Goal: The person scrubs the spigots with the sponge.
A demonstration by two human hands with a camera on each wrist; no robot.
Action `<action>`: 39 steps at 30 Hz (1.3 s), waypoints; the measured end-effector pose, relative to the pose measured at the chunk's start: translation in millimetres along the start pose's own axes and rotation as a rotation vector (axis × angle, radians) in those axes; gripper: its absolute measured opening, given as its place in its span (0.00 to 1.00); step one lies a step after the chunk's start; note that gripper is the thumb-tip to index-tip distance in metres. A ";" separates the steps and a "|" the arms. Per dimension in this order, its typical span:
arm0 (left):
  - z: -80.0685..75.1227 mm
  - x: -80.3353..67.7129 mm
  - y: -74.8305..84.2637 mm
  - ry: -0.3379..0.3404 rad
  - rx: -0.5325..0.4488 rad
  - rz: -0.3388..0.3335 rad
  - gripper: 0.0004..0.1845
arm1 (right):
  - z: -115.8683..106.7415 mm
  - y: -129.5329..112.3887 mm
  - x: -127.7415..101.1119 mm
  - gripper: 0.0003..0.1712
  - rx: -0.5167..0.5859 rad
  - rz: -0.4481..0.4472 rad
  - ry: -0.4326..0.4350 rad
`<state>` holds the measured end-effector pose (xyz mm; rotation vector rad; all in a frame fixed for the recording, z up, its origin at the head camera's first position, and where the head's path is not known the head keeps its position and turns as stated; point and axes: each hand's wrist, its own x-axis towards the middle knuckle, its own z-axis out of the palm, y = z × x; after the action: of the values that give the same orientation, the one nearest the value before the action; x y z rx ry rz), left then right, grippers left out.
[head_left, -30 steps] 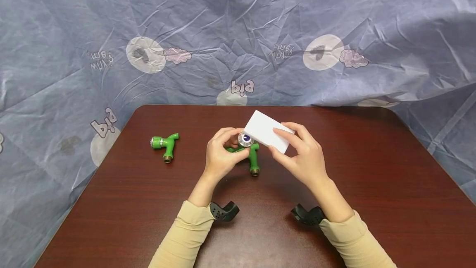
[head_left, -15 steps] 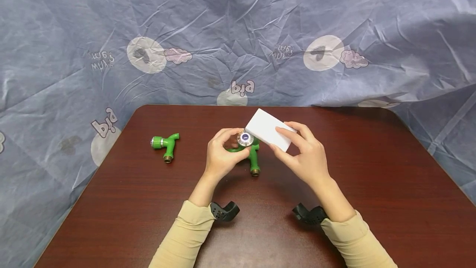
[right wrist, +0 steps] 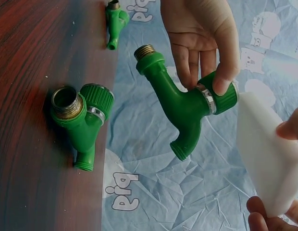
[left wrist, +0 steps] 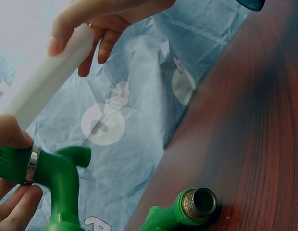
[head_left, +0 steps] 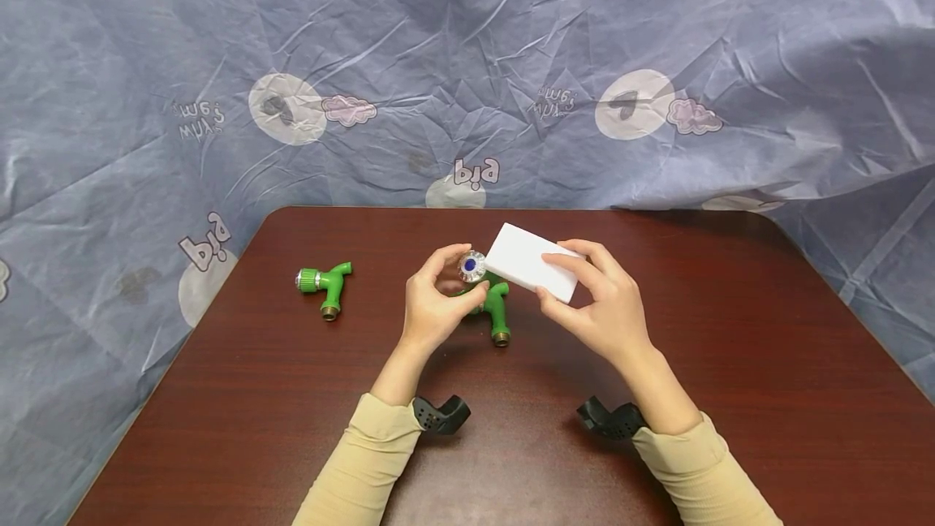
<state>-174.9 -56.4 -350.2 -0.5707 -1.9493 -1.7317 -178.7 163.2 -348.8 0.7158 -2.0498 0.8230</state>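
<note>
Left hand [head_left: 431,311] grips green tap [right wrist: 185,103] by its knob; right hand [head_left: 602,307] pinches white sponge [head_left: 532,262]. Advise firm, steady hold, flat sponge contact.

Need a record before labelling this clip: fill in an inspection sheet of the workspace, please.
Surface: dark red-brown wooden table, glossy.
Job's things: held green plastic tap, lifted off the table; white rectangular foam block close beside its knob.
Clutter: second green plastic tap with a brass thread, lying under the hands; third green plastic tap lying apart, on the person's left.
Grips: left hand pinches the held tap at its knob end; right hand holds the foam block.
Cables: nothing seen.
Surroundings: crinkled blue-grey printed cloth behind and round the table.
</note>
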 end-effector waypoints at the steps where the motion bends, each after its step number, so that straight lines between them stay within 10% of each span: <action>1: 0.0 0.0 -0.1 -0.002 -0.003 0.004 0.24 | 0.3 0.1 -0.5 0.19 -0.004 0.004 -0.013; 11: 2.4 -0.8 -5.5 -0.043 -0.005 0.031 0.21 | 4.3 0.7 -3.8 0.20 -0.054 -0.002 -0.091; 25: 0.9 -2.6 -49.3 -0.160 -0.226 -0.164 0.25 | 4.0 0.3 -4.6 0.22 -0.078 0.013 -0.133; 39: -0.5 -0.3 -29.6 -0.085 -0.094 -0.208 0.21 | -0.4 1.1 0.3 0.23 -0.020 0.047 -0.014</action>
<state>-192.0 -60.4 -374.0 -0.4966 -2.0567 -1.9638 -179.5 164.2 -348.7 0.6662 -2.0916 0.8243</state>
